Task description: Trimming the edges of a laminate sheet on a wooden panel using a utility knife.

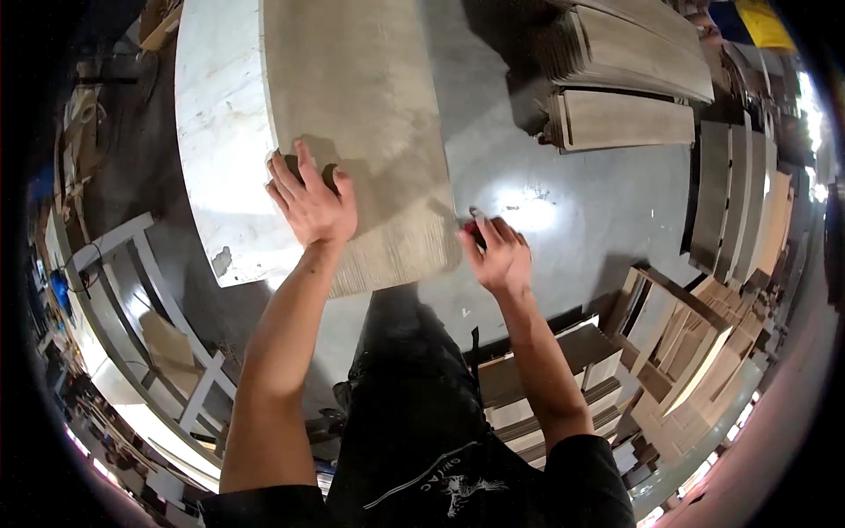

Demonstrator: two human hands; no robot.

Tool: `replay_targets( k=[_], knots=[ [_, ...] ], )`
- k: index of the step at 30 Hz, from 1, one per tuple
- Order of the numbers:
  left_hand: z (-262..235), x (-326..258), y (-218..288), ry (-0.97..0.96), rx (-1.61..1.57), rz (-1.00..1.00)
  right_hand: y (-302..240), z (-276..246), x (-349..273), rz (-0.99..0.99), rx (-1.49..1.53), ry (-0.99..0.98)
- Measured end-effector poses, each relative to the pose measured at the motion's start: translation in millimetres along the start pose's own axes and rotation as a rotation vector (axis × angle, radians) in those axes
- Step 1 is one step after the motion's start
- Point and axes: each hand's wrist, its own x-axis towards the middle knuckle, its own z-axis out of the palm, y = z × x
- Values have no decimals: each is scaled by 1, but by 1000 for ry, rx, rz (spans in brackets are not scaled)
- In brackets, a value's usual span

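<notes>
A long grey-brown wood-grain board (370, 114) lies on a white worn tabletop (220, 114), its rounded near corners toward me. My left hand (319, 201) rests on the board with fingers spread and nothing in it. Its fingertips reach the board's left edge, beside the white surface. Just off the board's right edge, close to the near right corner, my right hand (502, 257) is closed around a small red-handled tool (473, 231). Most of that tool is hidden by my fingers, so its kind cannot be made out.
Stacked wood-grain panels (629, 119) lie at the far right, with more panels (731, 202) standing beyond. A wooden frame with offcuts (678, 343) is at the right. A white metal frame (141, 273) stands at the left. Part of another person in blue and yellow (753, 25) shows at the top right.
</notes>
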Motion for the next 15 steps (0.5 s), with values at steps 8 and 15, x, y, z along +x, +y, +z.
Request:
replay_targets(
  k=[8, 15],
  knots=[
    [-4, 5, 0, -97, 15, -67, -36, 4, 178, -11, 88, 157],
    [-9, 7, 2, -190, -30, -157, -56, -12, 263, 51, 58, 32]
  ],
)
